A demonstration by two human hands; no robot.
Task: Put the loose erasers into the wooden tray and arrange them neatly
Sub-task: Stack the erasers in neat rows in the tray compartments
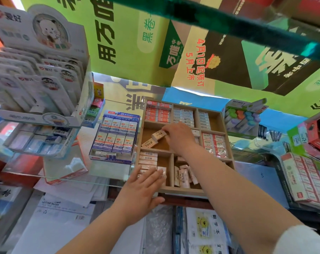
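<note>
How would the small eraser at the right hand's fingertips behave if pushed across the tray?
The eraser is a flat-sided block in a printed wrapper, so it would probably slide rather than roll. It looks small and likely light; the right hand handles it with fingertips alone. Lying flat in the wooden tray, it seems unlikely to tip.

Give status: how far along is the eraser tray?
Done: in the tray, the top row and the red block sit packed neatly. In hand: right hand pinches an eraser in the middle-left compartment; left hand presses flat on the bottom-left stack. Left: a second eraser lies askew by the held one, and the bottom-middle pile is jumbled.
</note>
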